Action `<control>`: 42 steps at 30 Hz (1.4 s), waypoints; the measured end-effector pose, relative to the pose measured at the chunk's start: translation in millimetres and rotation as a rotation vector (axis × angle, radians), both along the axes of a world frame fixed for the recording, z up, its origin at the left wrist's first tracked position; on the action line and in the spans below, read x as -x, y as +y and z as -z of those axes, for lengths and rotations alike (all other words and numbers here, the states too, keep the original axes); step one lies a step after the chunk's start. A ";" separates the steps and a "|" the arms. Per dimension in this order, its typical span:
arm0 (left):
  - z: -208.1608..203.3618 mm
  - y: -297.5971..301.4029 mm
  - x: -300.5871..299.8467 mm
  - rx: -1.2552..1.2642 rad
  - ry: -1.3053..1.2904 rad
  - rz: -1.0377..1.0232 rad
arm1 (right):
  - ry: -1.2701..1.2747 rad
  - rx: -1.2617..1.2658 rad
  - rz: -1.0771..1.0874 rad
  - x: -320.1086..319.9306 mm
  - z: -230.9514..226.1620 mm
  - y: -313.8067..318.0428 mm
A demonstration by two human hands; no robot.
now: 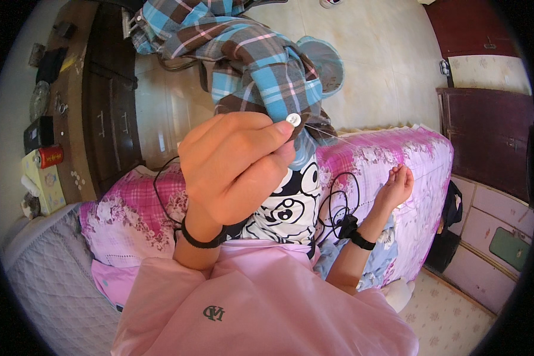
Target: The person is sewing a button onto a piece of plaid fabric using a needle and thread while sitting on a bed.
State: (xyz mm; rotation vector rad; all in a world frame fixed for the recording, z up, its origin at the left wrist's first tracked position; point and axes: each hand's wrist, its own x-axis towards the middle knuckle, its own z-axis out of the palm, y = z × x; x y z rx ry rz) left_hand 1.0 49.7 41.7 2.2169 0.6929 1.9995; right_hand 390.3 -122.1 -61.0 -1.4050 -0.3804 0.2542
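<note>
Close in front of me, my left hand [234, 160] is closed, with a small white button [293, 120] pinched between thumb and forefinger. Dark cloth shows right beside the button, at the end of a blue, brown and grey plaid shirt [261, 65] that hangs beyond the hand. From the button a thin white thread [329, 134] stretches toward the right. Off to the right, above the bed's edge, my right hand [399, 184] is closed in a pinch on the thread; whether a needle is in its fingertips is too small to see.
A pink floral sheet [362, 157] covers the bed on both sides of me, with a black cable [342, 204] beside my right forearm. Beyond the shirt stands a blue-grey bucket [332, 68]. A wooden desk [74, 142] at left carries a red can [50, 156] and a tissue box [44, 184].
</note>
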 end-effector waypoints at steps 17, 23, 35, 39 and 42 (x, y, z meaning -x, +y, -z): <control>-11.5 -13.0 -7.4 0.578 -0.297 0.140 | -0.362 0.164 -0.530 184.2 -105.1 60.1; -16.1 -16.7 -5.0 0.669 -0.334 0.183 | -0.658 0.052 -0.765 239.2 -144.9 84.9; -17.5 -16.6 -3.0 0.635 -0.277 0.210 | -0.719 0.085 -0.806 248.3 -149.0 90.9; -20.6 -18.8 -2.8 0.678 -0.252 0.211 | -0.717 0.100 -0.779 248.1 -145.9 93.3; -21.4 -20.4 -2.0 0.729 -0.245 0.214 | -0.711 0.103 -0.784 248.4 -144.6 93.2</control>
